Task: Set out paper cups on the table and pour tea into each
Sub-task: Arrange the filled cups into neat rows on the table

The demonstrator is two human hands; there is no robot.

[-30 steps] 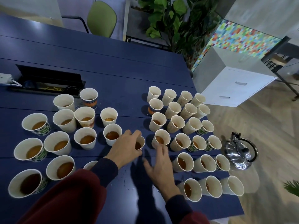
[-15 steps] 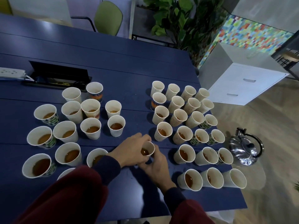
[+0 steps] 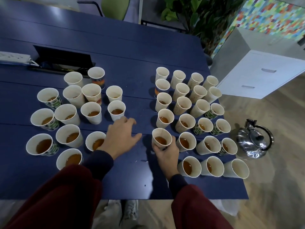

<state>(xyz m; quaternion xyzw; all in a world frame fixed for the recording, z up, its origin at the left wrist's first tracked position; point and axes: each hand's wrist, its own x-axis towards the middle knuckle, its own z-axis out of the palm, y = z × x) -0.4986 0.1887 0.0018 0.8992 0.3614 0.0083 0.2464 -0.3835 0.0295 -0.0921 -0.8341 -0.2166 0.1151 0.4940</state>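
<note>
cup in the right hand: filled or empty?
Filled, partly. Brown tea pools inside the cup, well below its rim; the right hand grips its near side.

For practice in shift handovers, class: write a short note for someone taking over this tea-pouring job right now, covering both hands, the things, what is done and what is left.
Left hand: open, spread over the dark blue table, holding nothing.
Right hand: grips a white paper cup of brown tea at the near-left edge of the right cluster.
Shiny steel kettle: beyond the table's right edge, untouched.
Done: cups set out in two clusters; most near ones show tea.
Left: near-right corner cup shows no tea; check the far rows.
</note>
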